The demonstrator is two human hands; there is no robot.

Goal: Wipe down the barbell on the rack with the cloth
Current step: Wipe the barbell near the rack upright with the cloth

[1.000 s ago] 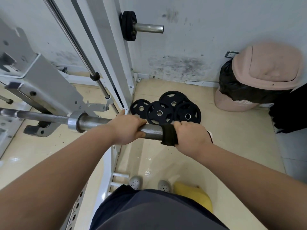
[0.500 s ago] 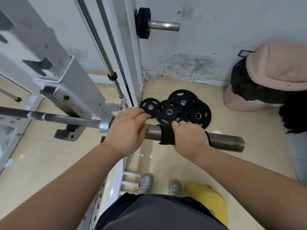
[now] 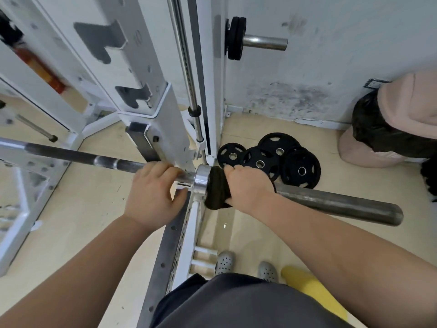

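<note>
A steel barbell (image 3: pixel 331 202) lies across the white rack (image 3: pixel 146 95), its thick bare sleeve reaching to the right. My left hand (image 3: pixel 153 188) grips the thin shaft just left of the shiny collar (image 3: pixel 201 181). My right hand (image 3: pixel 246 185) is closed on a dark cloth (image 3: pixel 216 188) wrapped around the sleeve, pressed right against the collar. The cloth hangs a little below the bar.
Three black weight plates (image 3: pixel 272 157) lie on the floor by the wall. A peg with black plates (image 3: pixel 250 40) juts from the rack upright. A pink bin with a black bag (image 3: pixel 397 129) stands at the right. My shoes (image 3: pixel 224 261) are beneath the bar, beside a yellow object (image 3: pixel 312 287).
My right hand has slid the cloth leftward along the sleeve up to the collar. My left hand has shifted from the sleeve, over the collar, onto the shaft. More bare sleeve shows at the right.
</note>
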